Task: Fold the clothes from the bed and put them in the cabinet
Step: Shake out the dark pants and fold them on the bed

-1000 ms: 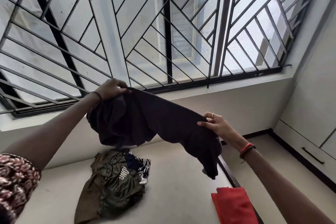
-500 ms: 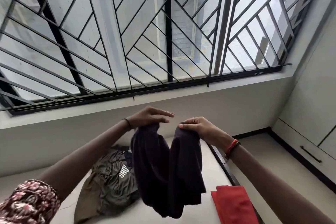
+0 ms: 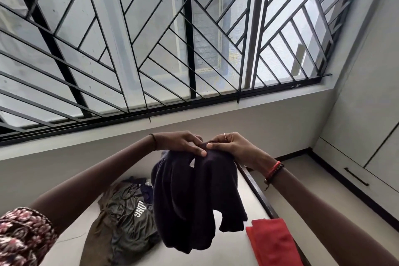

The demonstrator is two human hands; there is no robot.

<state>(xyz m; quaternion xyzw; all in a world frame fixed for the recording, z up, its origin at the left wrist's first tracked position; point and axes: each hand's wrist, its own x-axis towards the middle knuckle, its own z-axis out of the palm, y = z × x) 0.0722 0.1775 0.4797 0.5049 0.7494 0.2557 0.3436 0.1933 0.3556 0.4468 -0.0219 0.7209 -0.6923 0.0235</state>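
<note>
A dark purple garment (image 3: 192,198) hangs doubled over in the air above the bed (image 3: 228,250). My left hand (image 3: 181,142) grips its top edge on the left, and my right hand (image 3: 233,147) grips the top edge on the right. The two hands touch at the fingertips. Below on the bed lies an olive-green garment (image 3: 127,222) with white lettering, crumpled over a dark blue piece (image 3: 146,192). A folded red cloth (image 3: 272,242) lies at the bed's right edge. The cabinet (image 3: 371,131) with a black handle stands to the right.
A large window with a black metal grille (image 3: 172,49) fills the wall behind the bed. The bed's dark wooden side rail (image 3: 257,192) runs along its right edge. Bare floor (image 3: 319,207) lies between the bed and the cabinet.
My hands came together from wide apart, bringing the two ends of the dark garment side by side. It now hangs folded in half instead of stretched out.
</note>
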